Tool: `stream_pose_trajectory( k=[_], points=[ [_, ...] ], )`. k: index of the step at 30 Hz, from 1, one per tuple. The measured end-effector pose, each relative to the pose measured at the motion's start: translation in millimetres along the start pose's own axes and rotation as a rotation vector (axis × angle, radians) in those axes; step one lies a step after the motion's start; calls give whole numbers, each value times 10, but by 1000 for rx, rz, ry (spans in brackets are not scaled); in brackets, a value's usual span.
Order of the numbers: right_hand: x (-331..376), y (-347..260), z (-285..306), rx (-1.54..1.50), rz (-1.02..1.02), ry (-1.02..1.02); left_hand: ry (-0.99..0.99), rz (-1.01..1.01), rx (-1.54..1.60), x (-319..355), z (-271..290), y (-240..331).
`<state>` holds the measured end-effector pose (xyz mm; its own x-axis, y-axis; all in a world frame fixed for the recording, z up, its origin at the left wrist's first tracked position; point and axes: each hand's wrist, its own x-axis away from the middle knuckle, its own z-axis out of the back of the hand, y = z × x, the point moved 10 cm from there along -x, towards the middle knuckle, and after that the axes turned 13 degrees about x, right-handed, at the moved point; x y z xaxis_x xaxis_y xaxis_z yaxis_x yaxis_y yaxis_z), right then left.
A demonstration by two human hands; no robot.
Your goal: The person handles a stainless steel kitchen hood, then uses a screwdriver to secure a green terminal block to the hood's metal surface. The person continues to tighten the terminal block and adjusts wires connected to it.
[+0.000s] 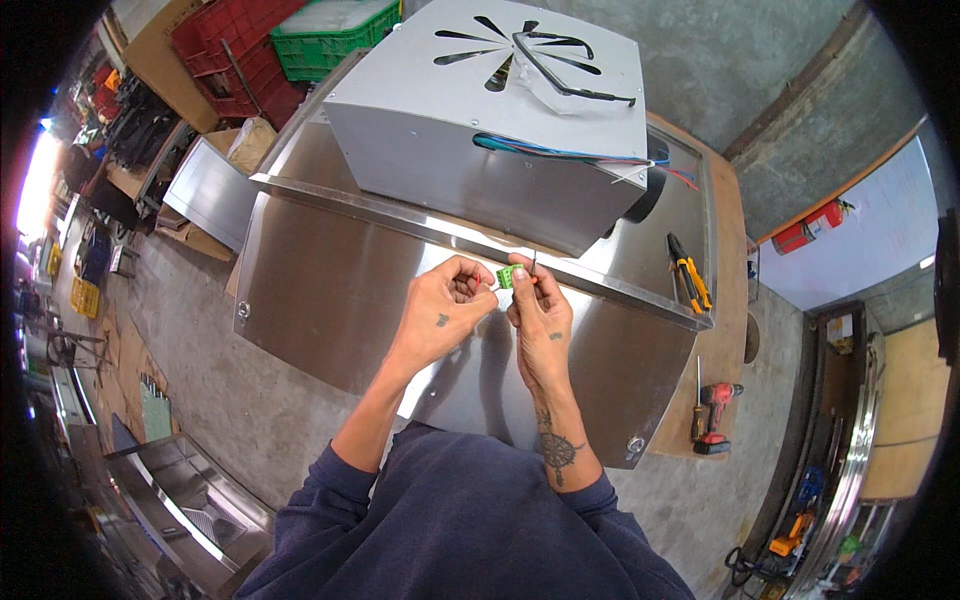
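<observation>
Grip of the right hand (pixel 543 318) is closed on a green terminal block (pixel 507 276), held at the fingertips; a slim tool with a dark shaft (pixel 534 262) and an orange part shows at the same fingers, its lower end hidden. Grip of the left hand (pixel 440 308) is pinched on a small red and pale item (pixel 478 281), too small to identify, just beside the block. Location of the terminal block: between the two hands, above a brushed stainless-steel panel (pixel 335 290) and near its raised lip. Beyond the lip stands a grey sheet-metal housing (pixel 480 190), its top cut with petal-shaped vent slots. Safety glasses (pixel 562 90) with dark temples rest on that top, partly over the slots. A bundle of teal, blue and red wires (pixel 560 150) emerges from an oblong opening in the front face and runs along it to the right. Black and yellow pliers (pixel 688 275) lie at the right end of the steelwork. Further right, on the wooden surface (pixel 731 340), a screwdriver (pixel 699 405) lies beside a red and black cordless drill (pixel 715 415). Outlying items noted: a red fire extinguisher (pixel 808 228) at right, green crate (pixel 335 40) and red crate (pixel 240 60) at upper left.
</observation>
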<state>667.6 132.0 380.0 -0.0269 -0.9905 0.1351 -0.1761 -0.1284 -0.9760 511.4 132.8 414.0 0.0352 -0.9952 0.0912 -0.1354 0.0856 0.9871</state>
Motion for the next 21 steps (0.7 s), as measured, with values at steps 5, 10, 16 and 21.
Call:
stream_pose_trajectory(
  k=[5,10,16,21],
  points=[
    [1,-58,31,94,20,3,-35,-7,35,-18,-6,-60],
    [24,-135,33,178,19,8,-75,-74,62,-8,-42,16],
    [12,-142,46,225,25,10,-83,-2,94,5,-60,-43],
    [-13,-138,83,247,34,24,-86,61,201,-28,-75,-143]
  ],
)
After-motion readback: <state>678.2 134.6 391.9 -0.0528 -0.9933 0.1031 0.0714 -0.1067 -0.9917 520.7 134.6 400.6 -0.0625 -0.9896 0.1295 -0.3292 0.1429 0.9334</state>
